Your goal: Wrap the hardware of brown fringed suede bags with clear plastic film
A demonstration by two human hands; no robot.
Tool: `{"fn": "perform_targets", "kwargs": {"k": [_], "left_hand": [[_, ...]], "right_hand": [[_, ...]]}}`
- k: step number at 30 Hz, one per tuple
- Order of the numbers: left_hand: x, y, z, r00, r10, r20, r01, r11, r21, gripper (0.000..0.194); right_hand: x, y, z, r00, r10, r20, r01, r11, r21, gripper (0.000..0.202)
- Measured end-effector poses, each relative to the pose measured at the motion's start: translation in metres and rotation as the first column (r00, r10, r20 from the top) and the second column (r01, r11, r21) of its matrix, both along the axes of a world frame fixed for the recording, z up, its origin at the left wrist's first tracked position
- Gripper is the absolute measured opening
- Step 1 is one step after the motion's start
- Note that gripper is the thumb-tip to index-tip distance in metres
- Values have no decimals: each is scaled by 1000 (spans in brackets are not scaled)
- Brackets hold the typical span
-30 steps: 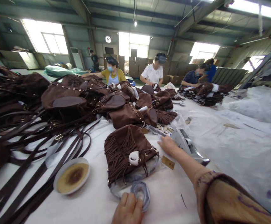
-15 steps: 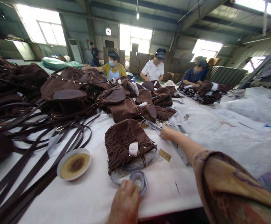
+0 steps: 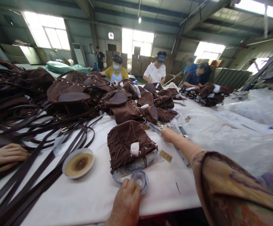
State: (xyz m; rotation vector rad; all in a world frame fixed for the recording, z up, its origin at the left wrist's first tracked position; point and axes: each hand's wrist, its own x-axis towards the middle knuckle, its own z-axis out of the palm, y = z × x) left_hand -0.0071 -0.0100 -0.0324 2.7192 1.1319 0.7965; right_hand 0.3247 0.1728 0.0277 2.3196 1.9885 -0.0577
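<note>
My left hand (image 3: 125, 201) is closed on a coiled grey-blue strap (image 3: 144, 179) at the near edge of the table. Just beyond it lies a dark brown fringed bag (image 3: 129, 142), with a white paper roll (image 3: 134, 149) on its front and clear plastic showing under its lower side. A gold-brown tag (image 3: 166, 156) rests right of the bag. My right hand (image 3: 167, 135) reaches past the bag, fingers bent down beside a clear plastic strip (image 3: 154, 127); its fingertips and anything in them are hidden.
Brown bags (image 3: 127, 110) are heaped behind, with long dark straps (image 3: 44, 160) at left. A white bowl (image 3: 66, 171) holds a yellowish substance. Another person's hand (image 3: 7, 157) rests at far left. Co-workers (image 3: 156, 70) stand across the white-covered table (image 3: 160, 194); plastic sheeting (image 3: 249, 110) lies right.
Another person's hand has come into view at far left. My view has shifted slightly. Both my hands stay in nearly the same places, the left still on the coiled strap.
</note>
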Motion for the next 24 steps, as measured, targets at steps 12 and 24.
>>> {"fn": "perform_targets", "kwargs": {"k": [12, 24], "left_hand": [[1, -5, 8, 1000, 6, -30, -7, 999, -38, 19], [5, -3, 13, 999, -31, -11, 31, 999, 20, 18]], "right_hand": [[1, -159, 10, 996, -9, 83, -11, 971, 240, 25], [4, -215, -23, 991, -126, -49, 130, 988, 85, 19]]}}
